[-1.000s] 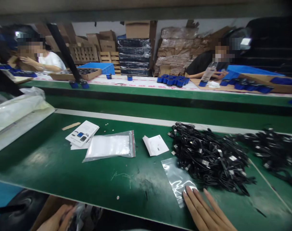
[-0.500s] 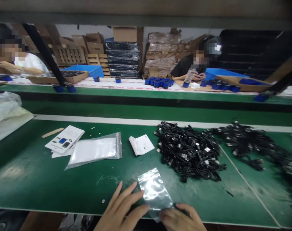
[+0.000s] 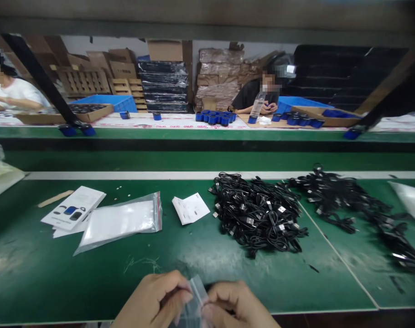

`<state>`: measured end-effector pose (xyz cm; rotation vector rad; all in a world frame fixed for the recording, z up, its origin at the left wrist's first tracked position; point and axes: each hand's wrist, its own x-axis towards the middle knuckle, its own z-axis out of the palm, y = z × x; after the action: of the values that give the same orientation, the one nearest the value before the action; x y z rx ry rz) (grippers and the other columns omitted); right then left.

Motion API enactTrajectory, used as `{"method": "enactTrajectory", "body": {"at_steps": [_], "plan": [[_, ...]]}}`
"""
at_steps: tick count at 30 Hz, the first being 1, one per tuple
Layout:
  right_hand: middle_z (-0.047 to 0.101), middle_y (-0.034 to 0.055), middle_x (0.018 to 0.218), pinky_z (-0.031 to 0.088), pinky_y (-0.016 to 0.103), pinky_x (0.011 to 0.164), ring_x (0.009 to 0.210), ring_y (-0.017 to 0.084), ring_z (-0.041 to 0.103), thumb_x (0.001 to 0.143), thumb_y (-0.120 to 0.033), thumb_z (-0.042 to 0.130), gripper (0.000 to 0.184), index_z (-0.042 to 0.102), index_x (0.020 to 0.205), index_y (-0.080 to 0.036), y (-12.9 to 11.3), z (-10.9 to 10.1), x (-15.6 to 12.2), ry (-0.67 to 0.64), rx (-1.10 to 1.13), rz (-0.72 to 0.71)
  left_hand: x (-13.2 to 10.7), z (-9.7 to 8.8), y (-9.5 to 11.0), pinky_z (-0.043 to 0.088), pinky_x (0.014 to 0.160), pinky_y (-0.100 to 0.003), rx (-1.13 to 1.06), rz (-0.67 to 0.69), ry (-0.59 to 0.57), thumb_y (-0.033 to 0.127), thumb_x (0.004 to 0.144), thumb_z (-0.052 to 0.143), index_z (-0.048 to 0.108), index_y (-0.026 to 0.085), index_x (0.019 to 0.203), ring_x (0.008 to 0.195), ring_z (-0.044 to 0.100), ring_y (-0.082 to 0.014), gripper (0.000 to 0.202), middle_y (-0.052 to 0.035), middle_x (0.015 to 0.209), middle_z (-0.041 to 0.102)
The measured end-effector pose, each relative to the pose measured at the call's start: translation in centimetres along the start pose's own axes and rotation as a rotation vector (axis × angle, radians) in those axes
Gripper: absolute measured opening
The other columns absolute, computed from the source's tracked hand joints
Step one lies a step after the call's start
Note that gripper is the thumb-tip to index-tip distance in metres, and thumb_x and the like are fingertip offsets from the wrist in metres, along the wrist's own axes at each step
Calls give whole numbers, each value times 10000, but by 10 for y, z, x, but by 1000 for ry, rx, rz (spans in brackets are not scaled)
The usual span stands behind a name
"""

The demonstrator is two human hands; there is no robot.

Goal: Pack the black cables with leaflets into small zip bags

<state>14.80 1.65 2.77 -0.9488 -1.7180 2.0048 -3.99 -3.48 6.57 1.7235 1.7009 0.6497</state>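
My left hand (image 3: 153,300) and my right hand (image 3: 236,305) meet at the near edge of the green table (image 3: 207,255). Both pinch a small clear plastic bag (image 3: 195,300) between thumbs and fingers, lifted slightly off the surface. A heap of coiled black cables (image 3: 258,212) lies just beyond my right hand. Farther left lie a stack of clear zip bags with a red strip (image 3: 120,221), a white leaflet (image 3: 190,208) and a printed card with product pictures (image 3: 74,208).
A second heap of black cables (image 3: 347,205) spreads to the right. A wooden stick (image 3: 55,198) lies at the far left. Across the conveyor, two people sit at a bench with blue parts (image 3: 214,117), cardboard trays and stacked boxes behind.
The bag lay flat on the table under my right palm; my left hand came up from below the edge, and both hands drew the bag nearer and picked it up.
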Motion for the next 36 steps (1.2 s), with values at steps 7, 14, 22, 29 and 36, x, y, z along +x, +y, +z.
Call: {"method": "enactTrajectory", "body": {"at_steps": [7, 14, 22, 29, 36], "plan": [[669, -13, 597, 411, 200, 531, 550, 128, 591, 742, -134, 649, 136, 676, 618, -185, -8, 9, 24, 178, -390, -141, 7, -7, -22, 489, 765, -277, 199, -3, 278, 347, 856, 510, 629, 248, 894, 892, 646, -211, 160, -22, 947, 694], [654, -2, 578, 371, 205, 508, 530, 140, 598, 728, -134, 694, 162, 631, 583, -170, -10, 14, 33, 250, -631, -214, 3, 11, -15, 392, 481, -198, -60, -177, 47, 434, 833, 499, 488, 239, 667, 489, 563, -127, 255, 73, 517, 540], [510, -79, 500, 310, 186, 480, 476, 90, 463, 590, -118, 807, 337, 495, 478, -180, -1, 19, 39, 252, -448, -205, 5, 18, -16, 359, 537, -218, -458, -291, -84, 580, 848, 398, 415, 223, 655, 542, 494, -132, 406, 53, 553, 467], [502, -79, 530, 324, 182, 502, 535, 93, 481, 599, -200, 821, 333, 510, 485, -170, -9, 17, 38, 132, -210, -71, 5, 17, -12, 303, 568, -232, -533, -323, -78, 662, 820, 393, 412, 216, 633, 594, 374, -133, 484, 66, 604, 364], [457, -70, 513, 296, 209, 487, 514, 99, 410, 653, -268, 750, 339, 455, 508, -184, -10, 16, 36, 60, -87, -38, 4, 21, -13, 331, 578, -223, -608, -306, -75, 655, 823, 414, 421, 218, 634, 593, 396, -131, 476, 61, 614, 381]]}}
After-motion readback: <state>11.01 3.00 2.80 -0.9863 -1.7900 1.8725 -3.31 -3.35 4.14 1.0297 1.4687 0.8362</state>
